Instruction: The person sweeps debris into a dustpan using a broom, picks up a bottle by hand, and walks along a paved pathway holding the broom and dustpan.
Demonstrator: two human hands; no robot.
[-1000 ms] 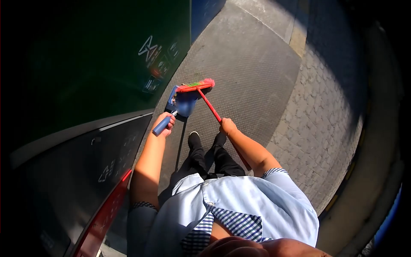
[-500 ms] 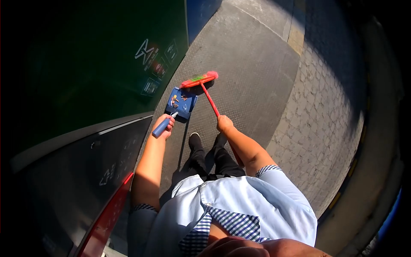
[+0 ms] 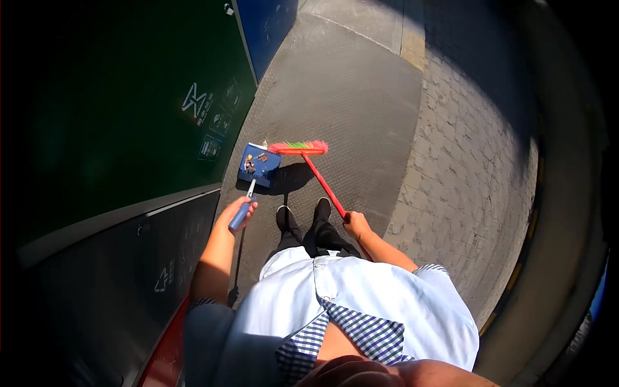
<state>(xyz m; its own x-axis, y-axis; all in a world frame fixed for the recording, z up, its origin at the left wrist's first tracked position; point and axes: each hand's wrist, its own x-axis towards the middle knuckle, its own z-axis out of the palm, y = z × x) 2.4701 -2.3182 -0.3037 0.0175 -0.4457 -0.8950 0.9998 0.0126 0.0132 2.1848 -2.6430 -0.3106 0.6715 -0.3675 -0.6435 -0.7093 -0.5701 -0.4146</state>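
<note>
My left hand (image 3: 238, 211) is closed around the blue grip of a long-handled dustpan (image 3: 269, 171). Small bits of litter (image 3: 250, 165) lie in the blue pan, among them yellow, white and brown pieces. A pale scrap (image 3: 264, 144) shows by the pan's front lip. My right hand (image 3: 356, 226) wraps the red stick of a broom (image 3: 324, 184). Its bristle head (image 3: 298, 148), pink with a green middle, overlaps the pan's right front corner in this view. A dark shadow falls on the ground below the broom and pan.
To the left stand tall bins: a green one (image 3: 148, 129), a dark grey one (image 3: 129, 271) and a blue one (image 3: 265, 32) further ahead. Textured metal flooring (image 3: 348, 97) lies underfoot, beside grey paving stones (image 3: 458, 161) at the right. A dark kerb edge runs further right.
The broom head has turned level and come nearer, and my right hand has drawn back to the right. The dustpan and left hand have shifted left and nearer. My feet and the view have moved.
</note>
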